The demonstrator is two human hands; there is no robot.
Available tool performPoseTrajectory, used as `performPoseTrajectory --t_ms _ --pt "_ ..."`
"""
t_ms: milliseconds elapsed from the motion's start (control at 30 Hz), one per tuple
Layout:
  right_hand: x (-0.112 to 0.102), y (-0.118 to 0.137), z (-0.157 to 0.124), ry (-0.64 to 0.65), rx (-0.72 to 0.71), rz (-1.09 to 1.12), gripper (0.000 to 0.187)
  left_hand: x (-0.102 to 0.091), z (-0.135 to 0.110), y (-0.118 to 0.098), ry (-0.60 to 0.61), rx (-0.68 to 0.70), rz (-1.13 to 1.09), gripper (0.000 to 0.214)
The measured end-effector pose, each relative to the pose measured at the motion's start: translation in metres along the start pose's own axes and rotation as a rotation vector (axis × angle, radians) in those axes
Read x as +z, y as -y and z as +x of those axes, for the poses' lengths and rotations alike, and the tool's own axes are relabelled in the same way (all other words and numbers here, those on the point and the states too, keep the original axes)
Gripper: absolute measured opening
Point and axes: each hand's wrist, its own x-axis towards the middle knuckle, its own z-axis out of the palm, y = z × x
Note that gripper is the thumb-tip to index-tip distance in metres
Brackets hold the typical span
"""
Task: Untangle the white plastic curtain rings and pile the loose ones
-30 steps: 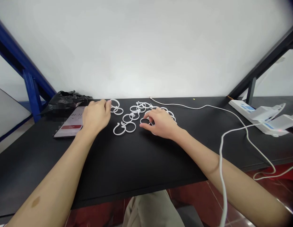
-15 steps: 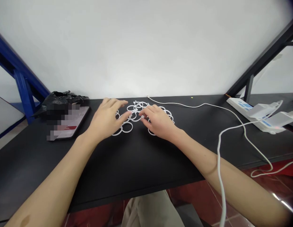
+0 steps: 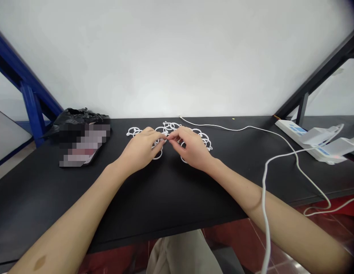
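Several thin white rings [image 3: 157,153], joined into a chain-like cluster, lie on the black tabletop in front of me. My left hand [image 3: 142,149] covers the left part of the cluster, its thumb and fingers pinched on a white ring near the middle. From the other side, my right hand [image 3: 191,146] pinches at the same spot, and the fingertips of both hands almost meet. The fingers hide most of the piece between them. More rings [image 3: 204,137] show beyond my right hand, and others [image 3: 133,131] stick out behind the left.
A phone-like slab [image 3: 85,150], partly blurred out, lies at the left by a crumpled black plastic bag [image 3: 77,116]. A white cable [image 3: 248,126] runs across the right side to a power strip [image 3: 308,142] with plugged-in adapters. A white wall [image 3: 171,61] stands behind.
My left hand has moved right and closed from an open spread into a pinch beside my right fingertips. My right hand stays nearly in place.
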Motion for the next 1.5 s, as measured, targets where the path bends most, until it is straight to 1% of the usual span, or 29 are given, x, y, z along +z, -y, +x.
performPoseTrajectory --t_ms 67,200,300,433,533,600,667,733,800,900,1000,1067,1167,1233,1267,1333,1433,1500 --pt "0.000 -0.004 0.000 0.001 0.011 -0.005 0.009 -0.001 0.001 0.002 -0.034 -0.034 -0.007 0.026" --pt "0.000 -0.010 0.000 0.006 0.054 -0.032 0.010 -0.008 0.003 0.011 -0.164 -0.077 0.009 0.024" --pt "0.001 -0.012 -0.001 0.024 0.071 -0.044 0.011 -0.015 0.004 0.019 -0.244 -0.158 0.050 0.025" --pt "0.001 -0.009 -0.001 0.067 0.105 -0.044 0.011 -0.021 0.003 0.028 -0.318 -0.296 0.042 0.027" --pt "0.001 -0.006 -0.001 0.100 0.104 -0.062 0.011 -0.022 0.003 0.032 -0.340 -0.338 0.006 0.028" --pt "0.003 -0.001 -0.001 0.113 0.055 -0.097 0.012 -0.021 0.003 0.033 -0.338 -0.336 -0.004 0.028" --pt "0.009 0.005 -0.002 0.138 -0.030 -0.146 0.015 -0.020 0.003 0.034 -0.338 -0.323 0.003 0.028" --pt "0.016 0.012 -0.003 0.199 -0.125 -0.213 0.022 -0.019 0.004 0.036 -0.332 -0.316 0.023 0.027" --pt "0.025 0.019 -0.004 0.296 -0.205 -0.301 0.028 -0.018 0.003 0.040 -0.332 -0.328 0.051 0.027" --pt "0.034 0.025 -0.005 0.372 -0.237 -0.400 0.025 -0.014 0.001 0.048 -0.344 -0.359 0.105 0.030" --pt "0.037 0.023 -0.006 0.372 -0.244 -0.439 0.019 -0.009 -0.001 0.056 -0.302 -0.339 0.175 0.035" --pt "0.036 0.019 -0.006 0.354 -0.260 -0.448 0.019 -0.006 -0.003 0.059 -0.265 -0.315 0.223 0.036" --pt "0.029 0.014 -0.005 0.310 -0.272 -0.438 0.021 -0.006 -0.003 0.056 -0.243 -0.304 0.259 0.034" --pt "0.021 0.012 -0.002 0.272 -0.253 -0.402 0.023 -0.009 -0.001 0.049 -0.241 -0.296 0.220 0.032" --pt "0.017 0.012 0.000 0.250 -0.236 -0.367 0.023 -0.012 0.000 0.044 -0.235 -0.293 0.167 0.031" --pt "0.007 0.010 0.003 0.199 -0.191 -0.248 0.021 -0.019 0.002 0.032 -0.198 -0.311 -0.016 0.030" --pt "-0.003 0.008 0.005 0.121 -0.092 -0.038 0.016 -0.027 0.005 0.017 -0.055 -0.390 -0.350 0.040" --pt "-0.006 0.007 0.004 0.077 -0.037 0.057 0.015 -0.030 0.005 0.011 0.035 -0.408 -0.521 0.046"
